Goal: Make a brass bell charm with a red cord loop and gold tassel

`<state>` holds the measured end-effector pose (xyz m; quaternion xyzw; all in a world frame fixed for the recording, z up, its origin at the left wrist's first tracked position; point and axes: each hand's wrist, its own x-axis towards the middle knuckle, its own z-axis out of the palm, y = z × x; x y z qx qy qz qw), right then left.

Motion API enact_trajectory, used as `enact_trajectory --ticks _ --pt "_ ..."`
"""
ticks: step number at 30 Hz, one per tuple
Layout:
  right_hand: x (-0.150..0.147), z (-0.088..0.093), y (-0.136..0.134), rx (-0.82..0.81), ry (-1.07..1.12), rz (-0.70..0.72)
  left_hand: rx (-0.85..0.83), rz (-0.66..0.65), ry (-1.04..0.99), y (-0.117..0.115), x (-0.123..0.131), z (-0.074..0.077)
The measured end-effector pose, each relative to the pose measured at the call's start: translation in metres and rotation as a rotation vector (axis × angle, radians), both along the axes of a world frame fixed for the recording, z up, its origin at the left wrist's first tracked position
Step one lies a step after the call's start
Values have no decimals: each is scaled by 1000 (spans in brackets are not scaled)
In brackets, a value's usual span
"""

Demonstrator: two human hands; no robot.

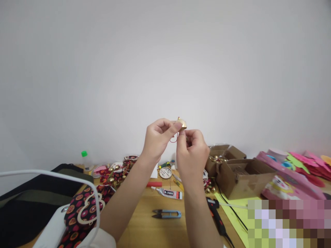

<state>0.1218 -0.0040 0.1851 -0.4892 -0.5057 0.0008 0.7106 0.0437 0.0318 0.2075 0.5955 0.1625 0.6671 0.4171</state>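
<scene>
Inspecting the raised hands above the table [144,224], we noted the left hand [158,138] pinching a small gold bell [182,123], the right hand [193,152] pinched closed on red thread [173,141] just beneath it.

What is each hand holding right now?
Left hand: closed, pinching a small gold bell.
Right hand: closed, fingertips pinched, apparently on the red thread below the bell.

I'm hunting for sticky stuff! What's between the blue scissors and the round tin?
In the head view, a glue tube marked B-7000 lies on the table between the blue scissors and the round tin.
</scene>
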Motion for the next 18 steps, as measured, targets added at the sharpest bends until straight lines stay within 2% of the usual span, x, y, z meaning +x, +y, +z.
enact_trajectory --ticks 5,18 --pt "1 -1 1 -6 -14 1 22 13 6 1 0 -1" --pt "7 -2 9 46 -96 35 -46 28 40 4 -1 -4"
